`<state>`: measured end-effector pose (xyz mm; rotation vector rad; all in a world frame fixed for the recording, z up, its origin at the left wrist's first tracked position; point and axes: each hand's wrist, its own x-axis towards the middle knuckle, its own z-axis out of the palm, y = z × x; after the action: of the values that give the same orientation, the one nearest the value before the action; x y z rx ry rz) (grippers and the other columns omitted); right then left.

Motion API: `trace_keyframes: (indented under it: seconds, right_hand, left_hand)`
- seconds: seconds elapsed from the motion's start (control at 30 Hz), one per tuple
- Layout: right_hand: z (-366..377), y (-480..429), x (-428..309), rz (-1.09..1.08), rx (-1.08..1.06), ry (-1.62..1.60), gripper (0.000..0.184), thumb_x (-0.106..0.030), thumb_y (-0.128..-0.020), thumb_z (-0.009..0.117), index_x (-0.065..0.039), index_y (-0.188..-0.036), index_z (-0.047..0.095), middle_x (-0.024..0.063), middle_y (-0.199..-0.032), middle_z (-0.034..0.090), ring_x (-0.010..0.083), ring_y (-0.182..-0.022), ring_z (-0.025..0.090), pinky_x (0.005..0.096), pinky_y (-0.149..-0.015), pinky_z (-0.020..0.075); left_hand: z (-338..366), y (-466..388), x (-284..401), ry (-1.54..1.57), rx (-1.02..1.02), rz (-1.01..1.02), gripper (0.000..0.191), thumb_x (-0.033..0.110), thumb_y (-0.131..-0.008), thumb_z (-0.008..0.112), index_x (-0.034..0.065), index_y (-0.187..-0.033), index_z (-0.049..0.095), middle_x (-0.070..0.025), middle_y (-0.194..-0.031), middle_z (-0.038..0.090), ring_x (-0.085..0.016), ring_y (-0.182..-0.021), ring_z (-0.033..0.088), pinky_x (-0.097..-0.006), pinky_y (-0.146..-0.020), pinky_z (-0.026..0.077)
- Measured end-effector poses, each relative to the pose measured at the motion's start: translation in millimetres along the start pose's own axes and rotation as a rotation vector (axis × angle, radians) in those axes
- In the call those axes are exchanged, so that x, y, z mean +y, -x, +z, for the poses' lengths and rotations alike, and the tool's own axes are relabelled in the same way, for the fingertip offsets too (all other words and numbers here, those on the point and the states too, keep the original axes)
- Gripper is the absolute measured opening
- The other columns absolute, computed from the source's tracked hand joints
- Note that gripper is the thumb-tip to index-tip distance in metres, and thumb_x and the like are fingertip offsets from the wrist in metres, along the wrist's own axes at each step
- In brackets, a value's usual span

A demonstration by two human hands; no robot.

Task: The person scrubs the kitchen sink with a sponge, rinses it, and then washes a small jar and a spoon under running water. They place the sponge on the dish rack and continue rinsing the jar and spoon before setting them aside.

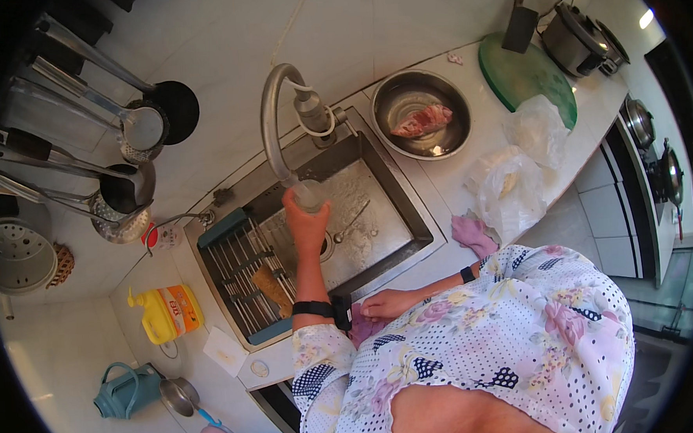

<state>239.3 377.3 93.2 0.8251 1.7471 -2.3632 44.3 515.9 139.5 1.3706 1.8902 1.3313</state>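
My left hand (310, 223) grips a clear glass (310, 196) beneath the spout of the curved metal faucet (272, 120). The glass is over a stainless steel sink (389, 193), whose wet bottom shows splashing water. A metal spoon (351, 222) lies in the basin near the drain. My right hand (386, 304) rests at the front counter edge, its curled fingers against a pink cloth (364, 327); whether they grip it is not clear. Left of my left forearm, a roll-up drying rack (246, 274) spans part of the sink with a brown sponge-like piece (271, 286) on it.
Right of the sink stands a steel bowl (379, 106) holding raw meat (422, 121) in water. Beyond are plastic bags (507, 190), a green cutting board (518, 78) with a cleaver (520, 28), and a cooker (572, 40). Ladles (136, 130) hang left, above a yellow detergent jug (166, 313).
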Motion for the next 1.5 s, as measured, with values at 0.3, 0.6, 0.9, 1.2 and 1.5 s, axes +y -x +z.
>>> trace_keyframes:
  seconds: [0.3, 0.6, 0.9, 1.2, 1.5]
  right_hand:
    - [-40, -26, 1, -0.076, 0.147, 0.319, 0.029, -0.025, -0.094, 0.051, -0.003, -0.112, 0.058, 0.0066, -0.096, 0.067, 0.016, -0.091, 0.064, 0.0305, -0.077, 0.0496]
    - [-89, -50, -43, -0.12, 0.324, 0.058, 0.029, -0.015, -0.093, 0.052, -0.003, -0.119, 0.053, 0.0041, -0.107, 0.064, 0.0139, -0.094, 0.062, 0.0275, -0.075, 0.0475]
    - [-92, -92, -67, -0.508, 0.49, 0.139, 0.043, -0.015, -0.082, 0.066, 0.0, -0.12, 0.053, 0.0116, -0.116, 0.058, 0.0195, -0.105, 0.056, 0.0335, -0.087, 0.048]
    - [-117, -126, -46, 0.172, 0.245, -0.735, 0.038, -0.03, -0.073, 0.073, -0.013, -0.104, 0.058, 0.0101, -0.096, 0.061, 0.0271, -0.083, 0.062, 0.039, -0.073, 0.052]
    - [-135, -118, -39, 0.183, 0.267, -1.475, 0.02, -0.032, -0.082, 0.067, -0.02, -0.097, 0.061, 0.0095, -0.106, 0.053, 0.0338, -0.095, 0.056, 0.0423, -0.078, 0.053]
  left_hand:
    - [-47, 32, -12, -0.031, 0.145, -0.048, 0.069, 0.014, -0.066, 0.079, 0.0064, -0.125, 0.044, -0.0155, -0.115, 0.057, -0.027, -0.105, 0.059, -0.0377, -0.09, 0.046]
    - [-61, 48, -15, -0.063, 0.078, -0.168, 0.065, 0.017, -0.067, 0.079, 0.0047, -0.122, 0.046, -0.0163, -0.111, 0.061, -0.026, -0.103, 0.061, -0.0364, -0.088, 0.047]
    - [-42, 44, -38, -0.029, 0.088, -0.291, 0.07, 0.044, -0.07, 0.076, -0.0013, -0.119, 0.052, -0.0203, -0.107, 0.064, -0.032, -0.102, 0.062, -0.0378, -0.091, 0.046]
    - [-20, 55, -93, 0.198, -0.162, -0.786, 0.038, 0.038, -0.092, 0.056, 0.0026, -0.105, 0.061, -0.0113, -0.085, 0.066, -0.02, -0.072, 0.065, -0.0332, -0.058, 0.051]
    - [-19, 68, -140, -0.074, -0.206, -0.594, 0.023, 0.021, -0.082, 0.065, 0.0019, -0.094, 0.065, -0.0127, -0.078, 0.067, -0.02, -0.066, 0.066, -0.0325, -0.059, 0.052]
